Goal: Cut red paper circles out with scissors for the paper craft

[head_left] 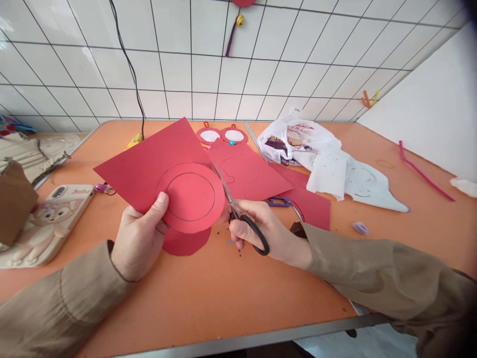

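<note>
Left hand (139,238) fingers closed on the red card (156,169), thumb pressed on the edge of the drawn ring (191,197), sheet held up off the counter (208,293). Right hand (261,228) fingers closed through the black loops of the scissors (238,211), blades partly open, tips at the ring's right rim.

Step in hand, by my read: cutting round the outer pencilled circle; lower part looks already cut free, upper and left part still joined to the sheet. Next move calls for turning the card with the left hand so the line feeds into the blades, short snips, thumb kept clear of the cut path.

Round about: another red sheet (253,171) just behind the scissors, more red card (313,206) near the right wrist with a purple-handled tool (279,201) on it. Two small round red frames (221,135) further back. White plastic bag (305,144) and white sheet (350,181) to the right, pink pipe cleaner (425,174) beyond. Phone (48,219) at left, cardboard (13,199) beside it. Tiny paper scraps under the hands. Nothing blocks the cut; the loose sheet behind could catch the blade tips.
</note>
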Tool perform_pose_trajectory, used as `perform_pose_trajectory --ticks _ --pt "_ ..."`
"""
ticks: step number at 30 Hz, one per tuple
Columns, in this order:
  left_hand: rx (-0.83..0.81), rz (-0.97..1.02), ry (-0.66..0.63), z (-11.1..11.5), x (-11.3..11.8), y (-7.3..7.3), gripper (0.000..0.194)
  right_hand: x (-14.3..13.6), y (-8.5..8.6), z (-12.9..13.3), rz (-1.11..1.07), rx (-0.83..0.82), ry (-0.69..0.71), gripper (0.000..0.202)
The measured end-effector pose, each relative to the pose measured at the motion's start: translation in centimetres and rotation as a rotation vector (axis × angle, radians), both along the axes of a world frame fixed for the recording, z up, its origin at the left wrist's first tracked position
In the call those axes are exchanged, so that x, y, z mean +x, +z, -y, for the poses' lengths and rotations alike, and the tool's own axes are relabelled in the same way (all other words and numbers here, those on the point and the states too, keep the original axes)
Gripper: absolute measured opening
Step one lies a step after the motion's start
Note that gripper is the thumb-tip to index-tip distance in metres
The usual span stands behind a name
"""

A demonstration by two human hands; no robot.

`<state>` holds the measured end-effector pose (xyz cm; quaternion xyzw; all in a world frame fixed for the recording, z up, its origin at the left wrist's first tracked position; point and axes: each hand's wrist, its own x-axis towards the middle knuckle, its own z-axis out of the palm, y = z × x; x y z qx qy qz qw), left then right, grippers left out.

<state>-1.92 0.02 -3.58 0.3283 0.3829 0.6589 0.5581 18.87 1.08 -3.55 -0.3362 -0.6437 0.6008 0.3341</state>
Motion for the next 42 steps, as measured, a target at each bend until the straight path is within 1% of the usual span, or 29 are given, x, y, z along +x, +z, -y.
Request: perform_pose_trajectory --ticks 6,14,22,30,42 --pt "0.002 0.001 0.005 -0.03 0.03 0.13 0.033 0.01 -0.06 -0.05 0.023 0.015 -0.001 0.044" --pt "0.025 0.017 0.004 -0.01 -0.09 0.04 0.029 0.12 -0.21 -0.07 0.024 0.024 0.004 0.048" --pt "-0.004 0.008 0.015 -0.17 -0.12 -0.16 0.018 0.23 0.05 -0.04 -0.011 0.054 0.069 0.048" --pt "0.018 -0.010 0.005 -0.12 -0.19 -0.27 0.027 0.08 0.05 -0.10 0.012 0.028 0.025 0.046" --pt "0.014 -0.010 -0.008 -0.08 -0.12 -0.14 0.024 0.10 -0.20 -0.05 0.031 0.026 0.009 0.044"
